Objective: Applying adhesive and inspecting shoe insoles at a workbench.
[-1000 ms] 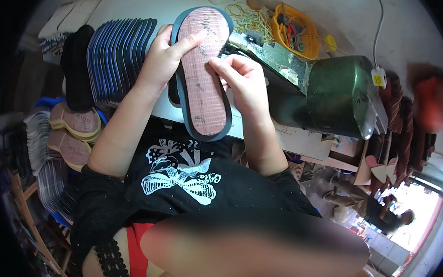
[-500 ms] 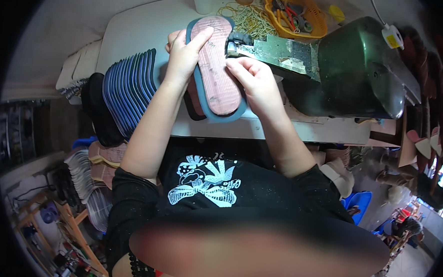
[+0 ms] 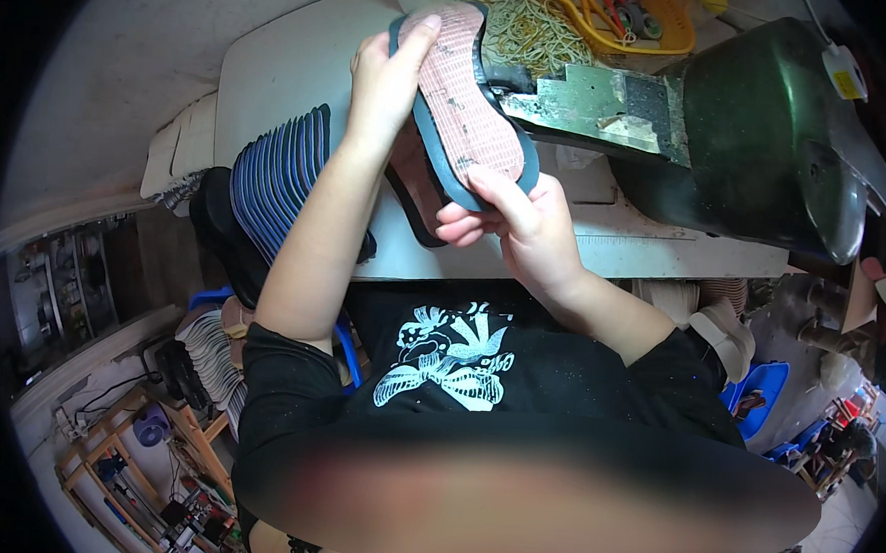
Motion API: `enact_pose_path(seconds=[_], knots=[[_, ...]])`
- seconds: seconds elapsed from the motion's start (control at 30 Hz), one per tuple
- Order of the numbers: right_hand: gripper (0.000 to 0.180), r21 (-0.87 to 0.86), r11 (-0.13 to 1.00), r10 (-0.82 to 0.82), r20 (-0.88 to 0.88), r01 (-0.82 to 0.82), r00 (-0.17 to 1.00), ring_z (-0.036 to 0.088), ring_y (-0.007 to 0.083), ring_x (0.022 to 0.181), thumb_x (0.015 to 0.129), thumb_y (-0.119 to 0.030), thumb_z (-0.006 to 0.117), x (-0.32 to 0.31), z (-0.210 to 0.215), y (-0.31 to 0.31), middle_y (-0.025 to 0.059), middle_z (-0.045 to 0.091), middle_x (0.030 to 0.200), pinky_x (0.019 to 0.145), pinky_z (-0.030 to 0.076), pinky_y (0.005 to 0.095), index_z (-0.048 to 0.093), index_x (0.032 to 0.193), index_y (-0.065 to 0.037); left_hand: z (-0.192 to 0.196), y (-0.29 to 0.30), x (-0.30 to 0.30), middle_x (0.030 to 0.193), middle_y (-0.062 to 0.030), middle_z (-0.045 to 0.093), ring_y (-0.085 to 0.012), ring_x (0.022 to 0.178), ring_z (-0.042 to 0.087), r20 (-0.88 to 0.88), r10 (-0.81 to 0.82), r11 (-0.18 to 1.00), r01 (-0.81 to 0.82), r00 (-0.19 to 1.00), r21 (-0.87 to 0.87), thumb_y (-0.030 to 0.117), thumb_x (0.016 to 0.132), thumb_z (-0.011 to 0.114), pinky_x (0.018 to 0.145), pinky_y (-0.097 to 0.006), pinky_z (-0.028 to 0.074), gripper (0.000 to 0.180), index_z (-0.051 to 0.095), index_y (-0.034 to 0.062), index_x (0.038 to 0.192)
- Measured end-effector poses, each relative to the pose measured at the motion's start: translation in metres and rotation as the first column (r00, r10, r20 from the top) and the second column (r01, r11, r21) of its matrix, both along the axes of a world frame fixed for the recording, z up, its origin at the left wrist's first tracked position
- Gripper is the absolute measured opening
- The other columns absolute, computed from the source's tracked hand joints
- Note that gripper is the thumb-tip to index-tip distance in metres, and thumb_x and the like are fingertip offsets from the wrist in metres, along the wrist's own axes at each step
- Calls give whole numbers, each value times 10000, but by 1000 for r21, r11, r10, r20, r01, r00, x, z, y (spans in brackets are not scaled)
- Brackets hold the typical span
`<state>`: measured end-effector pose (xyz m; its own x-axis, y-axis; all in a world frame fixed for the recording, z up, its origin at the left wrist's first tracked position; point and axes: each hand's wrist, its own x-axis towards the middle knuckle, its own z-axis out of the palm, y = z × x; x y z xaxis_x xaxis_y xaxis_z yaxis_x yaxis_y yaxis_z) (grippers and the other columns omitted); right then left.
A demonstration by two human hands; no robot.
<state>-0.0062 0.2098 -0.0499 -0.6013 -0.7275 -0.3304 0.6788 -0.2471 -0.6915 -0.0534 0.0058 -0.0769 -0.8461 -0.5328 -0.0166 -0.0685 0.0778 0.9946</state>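
Left hand (image 3: 383,88), right hand (image 3: 538,224), gripping pinkish sole (image 3: 469,103), blue-grey-rimmed

pale wall (image 3: 132,100) | white table (image 3: 294,68) | wooden rack (image 3: 196,441) | light floor (image 3: 840,533)

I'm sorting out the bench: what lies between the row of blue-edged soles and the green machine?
In the head view: the left hand, the pink-faced sole it holds, and a partly hidden second piece on the white tabletop.

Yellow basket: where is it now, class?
Head view, top edge, right of centre: the yellow basket sits beside tangled strings, above the green machine's arm.
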Motion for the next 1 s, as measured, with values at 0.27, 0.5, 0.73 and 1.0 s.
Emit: enact_pose_path(seconds=[0.27, 0.5, 0.73, 1.0], knots=[[286, -33, 994, -102, -25, 101, 994, 678, 224, 696, 922, -222, 541, -12, -6, -30, 169, 662, 823, 620, 551, 298, 573, 1025, 43, 61, -42, -29, 1524, -133, 165, -394, 1399, 7, 409, -515, 260, 592, 753, -763, 605, 711, 658, 1101, -578, 28, 713, 514, 232, 1302], [321, -27, 991, -133, -55, 132, 990, 682, 224, 727, 939, -255, 525, -19, -3, -40, 175, 663, 854, 640, 558, 290, 542, 1065, 39, 95, -44, -47, 1451, -124, 331, -322, 1388, 178, 764, -489, -138, 828, 420, -544, 531, 753, 660, 1087, -601, -5, 607, 545, 219, 1261], [419, 25, 996, -80, -75, 82, 994, 688, 227, 769, 949, -327, 510, -27, -3, -34, 192, 667, 911, 651, 564, 272, 585, 1079, 64, 82, -53, -28, 789, -97, 583, -204, 724, 544, 650, -619, 38, 844, 441, -536, 431, 869, 579, 692, -343, 454, 429, 588, 16, 974], [444, -29, 991, -136, -90, 134, 987, 689, 218, 739, 940, -358, 519, -26, 0, -35, 169, 659, 893, 597, 566, 253, 596, 1013, 74, 79, -37, 15, 712, 24, 488, -71, 642, 418, 613, -624, 540, 834, 485, -110, 333, 907, 577, 552, -248, 381, 321, 557, 24, 825]])
